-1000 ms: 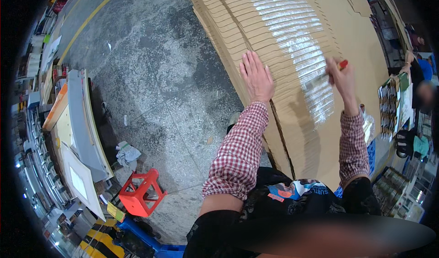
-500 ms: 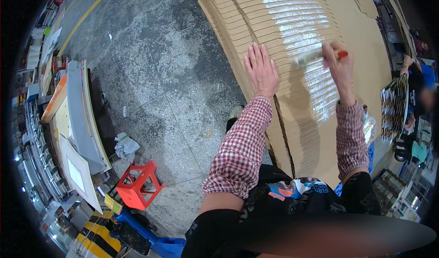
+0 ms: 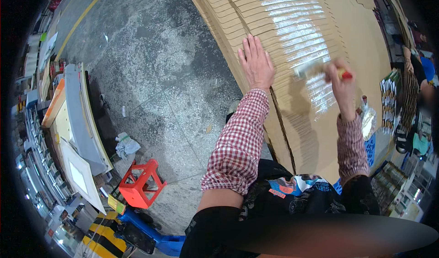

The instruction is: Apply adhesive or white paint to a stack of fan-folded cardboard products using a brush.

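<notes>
Overlapping cardboard sheets (image 3: 366,52) lie in a long fanned stack, their edges stepped in rows. A glossy whitish wet band (image 3: 299,34) runs across the stepped edges. My left hand (image 3: 257,66) rests flat on the left side of the stack, fingers stretched out. My right hand (image 3: 342,86) is closed around the handle of a flat paintbrush (image 3: 307,70), whose red handle end shows past my fingers. The brush head points left over the wet band, slightly blurred; whether its bristles touch the cardboard I cannot tell.
On the concrete floor to the left stand a red plastic stool (image 3: 141,184) and a crumpled cloth (image 3: 126,144). Leaning boards (image 3: 80,120) line the far left. A plastic bag (image 3: 368,123) sits beside my right forearm. Another person (image 3: 414,70) handles cardboard at the right edge.
My right hand and the brush have moved slightly toward me along the wet band. My left hand has shifted slightly left and away from me, staying flat on the cardboard.
</notes>
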`<control>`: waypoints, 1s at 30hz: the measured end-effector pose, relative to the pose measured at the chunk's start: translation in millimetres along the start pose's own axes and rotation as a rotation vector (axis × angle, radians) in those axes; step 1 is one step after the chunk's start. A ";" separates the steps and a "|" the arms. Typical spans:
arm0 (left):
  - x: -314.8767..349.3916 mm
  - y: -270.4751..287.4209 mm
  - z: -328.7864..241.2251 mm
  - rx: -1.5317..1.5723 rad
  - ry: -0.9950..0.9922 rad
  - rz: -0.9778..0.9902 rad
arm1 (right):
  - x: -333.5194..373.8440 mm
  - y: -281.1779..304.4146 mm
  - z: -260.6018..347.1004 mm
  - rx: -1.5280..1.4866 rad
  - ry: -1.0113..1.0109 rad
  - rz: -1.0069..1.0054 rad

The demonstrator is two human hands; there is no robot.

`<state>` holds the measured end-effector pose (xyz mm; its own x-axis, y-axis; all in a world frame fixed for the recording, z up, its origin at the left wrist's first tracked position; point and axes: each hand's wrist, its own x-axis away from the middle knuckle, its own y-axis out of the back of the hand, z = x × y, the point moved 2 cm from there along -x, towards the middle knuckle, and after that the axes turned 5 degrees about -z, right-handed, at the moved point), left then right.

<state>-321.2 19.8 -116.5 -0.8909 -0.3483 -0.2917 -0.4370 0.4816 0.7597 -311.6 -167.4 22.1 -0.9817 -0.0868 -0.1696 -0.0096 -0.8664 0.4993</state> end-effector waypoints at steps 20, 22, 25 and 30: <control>-3.7 -7.2 -7.7 -0.021 -0.034 0.002 | 38.7 18.3 -21.7 0.177 0.158 0.010; -5.2 -5.9 -2.0 -0.050 -0.030 -0.004 | 78.4 34.3 -34.0 0.225 0.115 0.055; -4.9 -1.3 -0.1 -0.052 -0.026 -0.004 | 107.0 56.9 -31.7 0.232 -0.062 0.138; -6.3 0.1 -4.0 0.055 -0.006 -0.007 | 40.6 54.7 -8.0 -0.038 -0.137 -0.077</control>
<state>-315.2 18.8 -112.3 -0.8886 -0.3467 -0.3005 -0.4490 0.5226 0.7248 -350.4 -222.2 35.7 -0.9951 0.0458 -0.0874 -0.0809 -0.8863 0.4560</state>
